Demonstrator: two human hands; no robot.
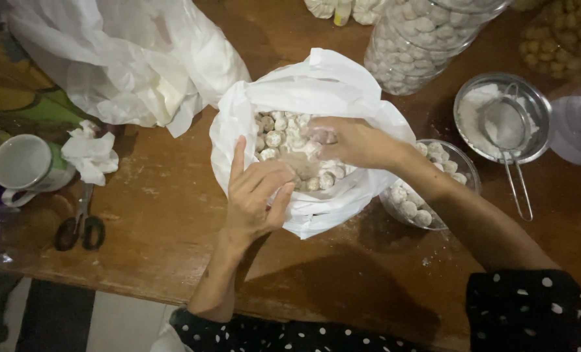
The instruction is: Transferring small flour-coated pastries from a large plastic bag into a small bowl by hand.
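— White and floury, are they, those little balls?

— Yes: small round powdered sweets (pixel 274 138), pale and dusted, heaped inside a white plastic bag (pixel 316 85) that is rolled open at the mouth. From the head view the bag sits at the middle of the counter (pixel 160 215).

— And the counter itself?

— Worn brown wood, scuffed and speckled with powder. A second, crumpled white bag (pixel 127 58) lies at the far left, with a white mug (pixel 27 168), a wad of tissue (pixel 90 153) and dark-handled scissors (pixel 80 225) near the left edge. On the right stand a clear jar (pixel 421 45) packed with the same sweets, a metal bowl of powder (pixel 473 114) with a small sieve (pixel 507 127) laid in it, and a glass bowl (pixel 463 160) of sweets just beside the bag. A striped floor shows below the edge.

— Where are the hands?

— Both over the bag's mouth. The left hand (pixel 255 195) rests on the near rim, fingers loosely curled, index finger stretched along the plastic. The right hand (pixel 352 142) reaches in from the right, fingertips pinched among the sweets; whether it grips one I cannot tell. Black polka-dot sleeves (pixel 531 309) show at the bottom.
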